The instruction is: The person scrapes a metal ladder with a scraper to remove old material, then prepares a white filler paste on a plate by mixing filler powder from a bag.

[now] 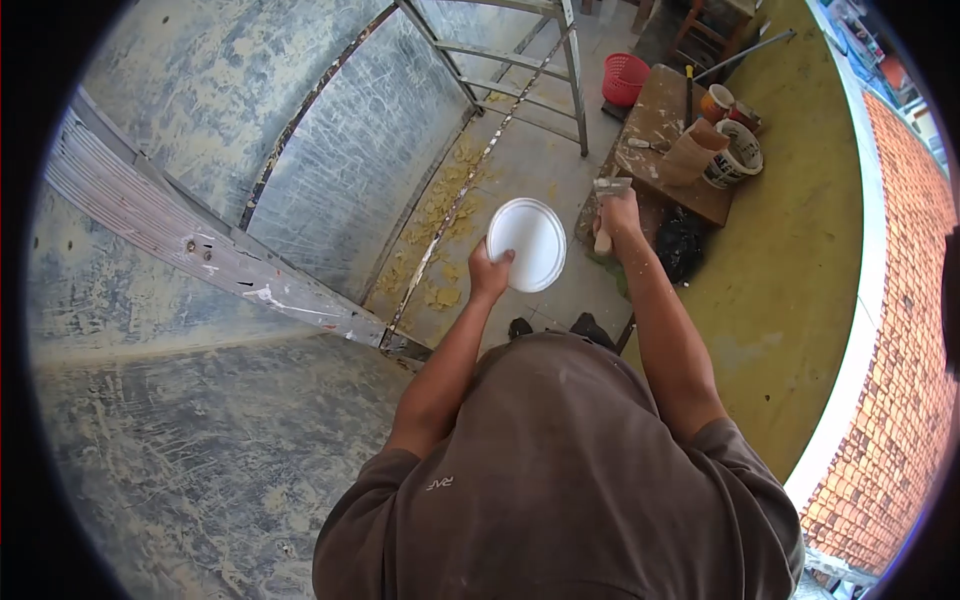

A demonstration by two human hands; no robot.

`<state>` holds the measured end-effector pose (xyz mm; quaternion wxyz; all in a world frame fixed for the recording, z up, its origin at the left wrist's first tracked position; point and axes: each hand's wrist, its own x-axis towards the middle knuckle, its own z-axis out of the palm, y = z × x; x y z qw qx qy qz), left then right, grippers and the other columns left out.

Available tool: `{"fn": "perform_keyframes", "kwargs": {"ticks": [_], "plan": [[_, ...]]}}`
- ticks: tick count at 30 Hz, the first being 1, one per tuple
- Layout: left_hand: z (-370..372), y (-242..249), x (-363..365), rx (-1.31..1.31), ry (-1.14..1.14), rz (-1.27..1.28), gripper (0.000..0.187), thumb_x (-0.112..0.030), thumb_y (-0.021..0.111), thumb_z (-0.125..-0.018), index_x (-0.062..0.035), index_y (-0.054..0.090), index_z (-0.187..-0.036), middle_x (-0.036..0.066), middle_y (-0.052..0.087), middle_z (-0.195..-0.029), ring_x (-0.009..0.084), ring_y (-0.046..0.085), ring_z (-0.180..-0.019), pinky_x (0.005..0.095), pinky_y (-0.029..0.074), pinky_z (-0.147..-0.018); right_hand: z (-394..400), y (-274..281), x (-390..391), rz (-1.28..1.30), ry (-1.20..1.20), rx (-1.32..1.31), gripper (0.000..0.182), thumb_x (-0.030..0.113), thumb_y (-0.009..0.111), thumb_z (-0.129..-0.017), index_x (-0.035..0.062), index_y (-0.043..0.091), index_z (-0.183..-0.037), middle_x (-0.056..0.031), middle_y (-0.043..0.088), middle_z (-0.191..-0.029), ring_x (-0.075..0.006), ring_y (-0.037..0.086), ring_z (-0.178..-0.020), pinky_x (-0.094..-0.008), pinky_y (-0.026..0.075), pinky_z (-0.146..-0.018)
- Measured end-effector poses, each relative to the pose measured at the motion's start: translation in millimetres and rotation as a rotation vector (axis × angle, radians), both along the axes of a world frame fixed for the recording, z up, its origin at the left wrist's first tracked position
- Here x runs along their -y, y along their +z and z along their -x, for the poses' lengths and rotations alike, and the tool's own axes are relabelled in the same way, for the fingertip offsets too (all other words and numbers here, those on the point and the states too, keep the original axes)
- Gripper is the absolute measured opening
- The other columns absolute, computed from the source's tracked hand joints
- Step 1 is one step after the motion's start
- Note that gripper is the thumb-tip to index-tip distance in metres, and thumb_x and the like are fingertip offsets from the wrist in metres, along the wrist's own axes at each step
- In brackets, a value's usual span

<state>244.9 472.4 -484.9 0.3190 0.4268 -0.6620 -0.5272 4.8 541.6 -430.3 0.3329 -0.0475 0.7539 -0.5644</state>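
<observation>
My left hand [489, 272] is closed on the rim of a round white plastic lid [530, 240], with the thumb over its near edge. The lid's pale face is turned up toward me. To the right, my right hand [619, 211] is wrapped round a putty knife [602, 240]. Its light handle sticks out below the fist, and the flat metal blade [612, 184] shows above it. Lid and knife are apart, both held in front of my body above the tiled floor.
A metal ladder [510, 60] stands ahead. At right, a spattered wooden table [655, 95] carries a white bucket [742, 160] and another scraper [642, 144]. Near it are a red basket [625, 78] and a black plastic bag [680, 245]. Yellowish flakes [440, 215] litter the floor beside the patchy wall [350, 150].
</observation>
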Motion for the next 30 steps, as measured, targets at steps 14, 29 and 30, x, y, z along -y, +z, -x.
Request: {"fn": "perform_keyframes", "kwargs": {"ticks": [14, 29, 30], "plan": [[53, 37, -13, -0.463, -0.165, -0.550, 0.046, 0.010, 0.056, -0.078, -0.0012, 0.052, -0.123, 0.009, 0.061, -0.117, 0.0182, 0.059, -0.108, 0.0322, 0.048, -0.091, -76, 73, -31, 0.011, 0.858, -0.400, 0.041, 0.011, 0.050, -0.085, -0.0059, 0.031, -0.116, -0.0362, 0.059, -0.086, -0.0507, 0.059, -0.085, -0.0517, 0.045, -0.075], [39, 36, -17, -0.131, -0.208, 0.104, 0.039, 0.001, 0.053, -0.077, 0.0047, 0.054, -0.117, 0.017, 0.065, -0.096, 0.0233, 0.063, -0.088, 0.0351, 0.049, -0.080, -28, 58, 37, 0.108, 0.124, 0.514, 0.017, 0.005, 0.042, -0.084, -0.0026, 0.055, -0.074, -0.0099, 0.052, -0.060, -0.0193, 0.049, -0.044, -0.0360, 0.043, -0.039], [37, 34, -18, -0.081, -0.219, 0.154, 0.040, 0.001, 0.053, -0.077, 0.0051, 0.054, -0.116, 0.017, 0.065, -0.095, 0.0232, 0.063, -0.086, 0.0352, 0.049, -0.079, -29, 53, 38, 0.112, 0.120, 0.508, 0.017, 0.005, 0.042, -0.084, -0.0026, 0.055, -0.074, -0.0099, 0.052, -0.060, -0.0193, 0.049, -0.044, -0.0360, 0.043, -0.039]]}}
